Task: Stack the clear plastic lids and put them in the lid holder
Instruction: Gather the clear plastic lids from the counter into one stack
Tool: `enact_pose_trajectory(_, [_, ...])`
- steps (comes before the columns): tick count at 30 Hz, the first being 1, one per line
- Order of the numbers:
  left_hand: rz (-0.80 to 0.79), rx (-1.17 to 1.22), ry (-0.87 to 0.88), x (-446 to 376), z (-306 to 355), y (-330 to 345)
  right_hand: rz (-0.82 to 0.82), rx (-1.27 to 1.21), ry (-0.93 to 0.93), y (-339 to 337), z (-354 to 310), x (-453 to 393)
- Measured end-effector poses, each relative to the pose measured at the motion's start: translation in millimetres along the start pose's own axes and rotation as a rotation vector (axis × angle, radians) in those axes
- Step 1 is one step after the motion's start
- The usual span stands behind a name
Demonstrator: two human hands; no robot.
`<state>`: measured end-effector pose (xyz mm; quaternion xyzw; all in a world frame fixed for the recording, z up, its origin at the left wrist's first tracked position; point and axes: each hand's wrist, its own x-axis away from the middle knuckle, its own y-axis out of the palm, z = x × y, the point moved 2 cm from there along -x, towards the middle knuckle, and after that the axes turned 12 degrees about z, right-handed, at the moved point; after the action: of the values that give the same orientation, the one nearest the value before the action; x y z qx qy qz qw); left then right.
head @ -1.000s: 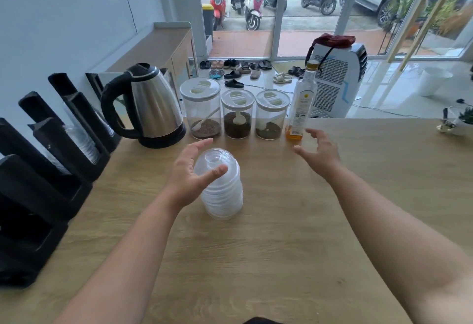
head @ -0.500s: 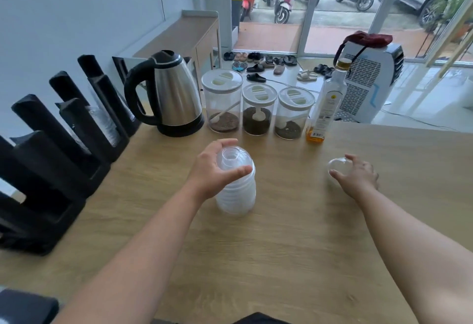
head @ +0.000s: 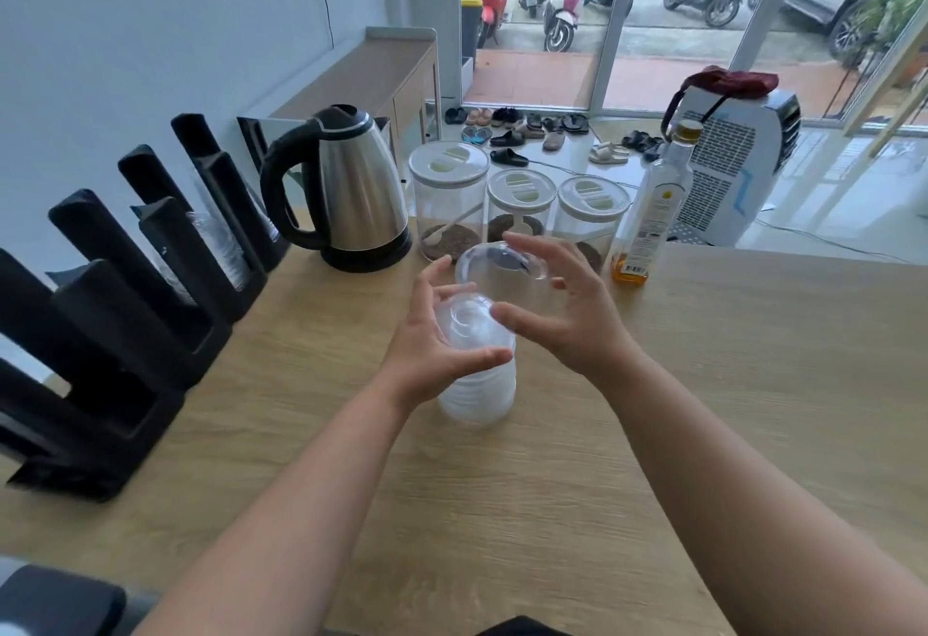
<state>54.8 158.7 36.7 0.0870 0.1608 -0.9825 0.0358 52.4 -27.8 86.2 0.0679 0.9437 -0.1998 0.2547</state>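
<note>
We steady the stack (head: 476, 374) in our left hand (head: 432, 344); our right hand (head: 562, 304) grasps one lid (head: 497, 264) above it. The holder (head: 125, 324) awaits.

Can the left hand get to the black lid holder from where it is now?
Probably yes. The left hand steadies the lid stack, and bare table lies between it and the black lid holder on that side. The kettle stands farther back, clear of that path.

The lid holder (head: 100, 334) is cut off at the left edge; the lid stack (head: 477, 384) is partly hidden by the left hand (head: 432, 349).
</note>
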Motion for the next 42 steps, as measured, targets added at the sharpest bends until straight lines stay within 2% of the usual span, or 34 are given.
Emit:
enact_pose_trajectory(2, [-0.008,0.021,0.016,1.8,0.9,-0.8,-0.069,0.046,-0.029,10.3,-12.1,-1.1])
enact_pose_trajectory(7, [-0.022,0.084,0.020,6.9,-5.5,-8.4,-0.135,0.038,0.110,22.3,-11.6,2.5])
enact_pose_trajectory(19, [-0.073,0.062,-0.058,19.4,-27.2,-24.1,-0.220,0.198,0.108,36.1,-6.2,6.3])
enact_pose_trajectory(24, [-0.124,0.214,-0.162,25.6,-31.4,-22.5,-0.215,0.223,0.128,37.2,-3.1,8.4])
enact_pose_trajectory(29, [-0.042,0.343,-0.347,31.3,-30.4,-14.9,-0.240,0.223,0.141,34.5,-1.4,9.7])
enact_pose_trajectory(31, [-0.013,0.409,-0.399,34.6,-32.2,-10.1,-0.215,0.149,0.178,30.7,0.8,10.7])
enact_pose_trajectory(33, [-0.006,0.473,-0.443,39.0,-32.8,-3.6,-0.139,-0.078,0.312,25.4,6.6,14.6])
enact_pose_trajectory(36, [-0.011,0.550,-0.578,43.0,-34.2,1.8,-0.023,-0.322,0.674,21.0,27.3,27.1])
enact_pose_trajectory(39, [-0.012,0.571,-0.708,40.7,-35.7,0.1,-0.086,-0.351,1.093,23.4,50.0,44.9])
enact_pose_trajectory(42, [0.004,0.522,-0.757,35.2,-36.4,-1.1,-0.142,-0.453,1.216,30.8,51.9,52.6])
